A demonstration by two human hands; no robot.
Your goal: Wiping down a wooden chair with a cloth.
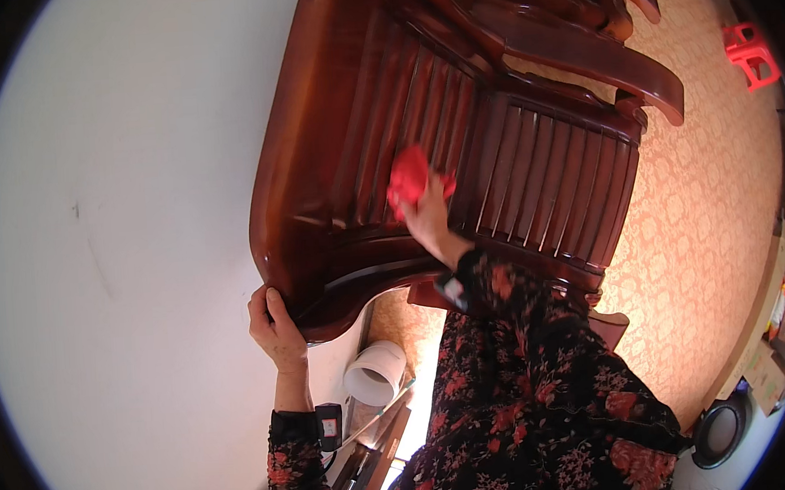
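A dark red, glossy wooden chair (557,181) stands in front of me, with a slatted seat and a slatted backrest (424,101). My right hand (428,219) has a bunched red cloth (410,173) pressed to the lower side of the backrest slats; hand and cloth are slightly blurred. At the near top corner of the backrest, my left hand (277,326) grips the rounded edge, thumb on the near face. Some of its fingers are hidden behind the wood.
A white wall (128,227) runs close along the left. Below the chair is a white bucket (375,374), with a thin stick (382,414) beside it. Curved armrests (597,71) jut out at the upper right. Farther off are a red plastic stool (751,54) and cardboard boxes (766,374) on patterned flooring (695,226).
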